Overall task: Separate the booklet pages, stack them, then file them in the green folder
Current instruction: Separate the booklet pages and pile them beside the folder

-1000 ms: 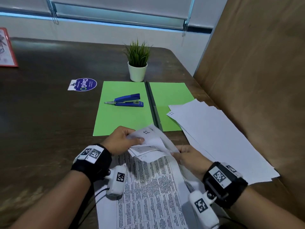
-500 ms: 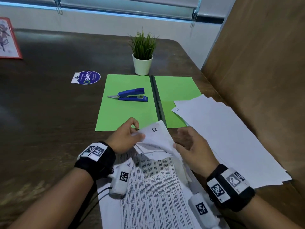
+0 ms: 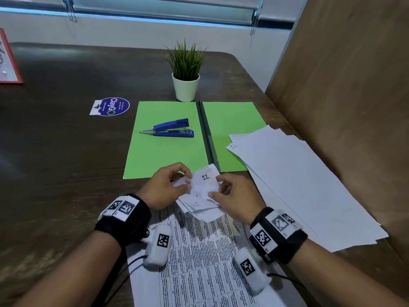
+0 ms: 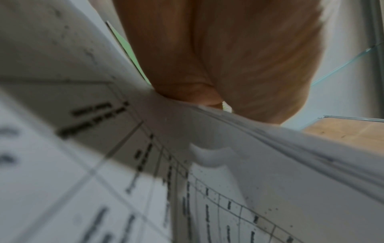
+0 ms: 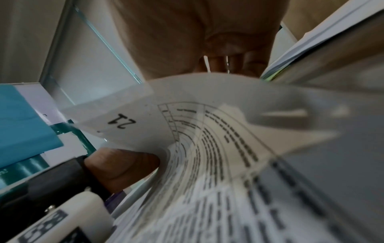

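Left hand (image 3: 162, 187), right hand (image 3: 234, 199): fingers pinching curled thin white booklet pages (image 3: 204, 185).

I see a dark brown wooden table (image 3: 66, 151) filling most of the frame. At upper centre stands a small green grass-like plant in a white pot (image 3: 186, 85). Left of centre lies a round dark-blue sticker with a white tab, lettered "ClayGo" (image 3: 110, 106). At the far left edge I can make out part of a red-framed sheet (image 3: 8, 63). A tan wooden panel (image 3: 354, 96) fills the right side. Along the top runs a grey roller blind (image 3: 163, 9) over a white wall (image 3: 110, 32).
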Tool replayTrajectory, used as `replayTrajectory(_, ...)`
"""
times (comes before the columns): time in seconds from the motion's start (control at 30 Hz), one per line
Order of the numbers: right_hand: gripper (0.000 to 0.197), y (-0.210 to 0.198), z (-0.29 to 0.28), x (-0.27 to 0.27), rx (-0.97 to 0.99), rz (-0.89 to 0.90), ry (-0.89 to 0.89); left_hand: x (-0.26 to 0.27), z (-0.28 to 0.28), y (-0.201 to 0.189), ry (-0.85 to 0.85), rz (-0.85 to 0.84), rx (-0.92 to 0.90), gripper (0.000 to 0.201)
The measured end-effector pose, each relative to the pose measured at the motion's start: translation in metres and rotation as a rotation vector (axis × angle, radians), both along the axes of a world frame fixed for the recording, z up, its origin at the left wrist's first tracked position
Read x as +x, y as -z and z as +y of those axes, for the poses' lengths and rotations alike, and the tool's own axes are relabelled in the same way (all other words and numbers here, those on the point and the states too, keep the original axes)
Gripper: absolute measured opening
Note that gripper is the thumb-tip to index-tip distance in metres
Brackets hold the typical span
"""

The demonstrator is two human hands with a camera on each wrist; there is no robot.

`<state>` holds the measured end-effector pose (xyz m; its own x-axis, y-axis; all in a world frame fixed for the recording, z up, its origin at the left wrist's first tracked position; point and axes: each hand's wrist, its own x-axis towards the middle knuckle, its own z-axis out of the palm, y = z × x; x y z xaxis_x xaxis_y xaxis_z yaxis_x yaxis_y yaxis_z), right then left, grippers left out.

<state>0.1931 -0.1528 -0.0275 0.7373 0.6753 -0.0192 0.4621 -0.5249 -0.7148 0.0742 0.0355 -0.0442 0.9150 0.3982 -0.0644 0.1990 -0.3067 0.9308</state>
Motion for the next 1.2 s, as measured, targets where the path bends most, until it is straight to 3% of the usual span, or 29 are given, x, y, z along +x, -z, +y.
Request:
replayTrajectory(0.07,0.021,-0.002,0.004,-0.002,-0.041,-0.042,-0.009,0.000,-0.001,0.000,0.002,-0.002,-0.017,0.034)
replayTrajectory(0.3,0.024,0.001,0.006,-0.001,0.128,-0.074,0.095,0.000,-0.001,0.001,0.017,-0.021,-0.115,0.043)
replayTrajectory(0.57,0.019,0.000,0.006,-0.004,0.229,-0.129,0.059,0.002,-0.004,0.000,-0.036,0.020,-0.125,0.010)
replayTrajectory(0.77,0.013,-0.002,0.001,-0.005,0.097,-0.144,-0.098,0.002,-0.002,0.000,-0.005,0.041,-0.075,0.008)
replayTrajectory(0.93,0.027,-0.006,-0.003,-0.007,0.174,-0.185,-0.151,0.001,0.002,-0.007,0.038,0.127,-0.019,0.004)
replayTrajectory(1.2,0.015,-0.016,-0.007,0.000,0.463,0.034,0.006,-0.001,0.007,-0.012,0.043,0.221,-0.044,0.020)
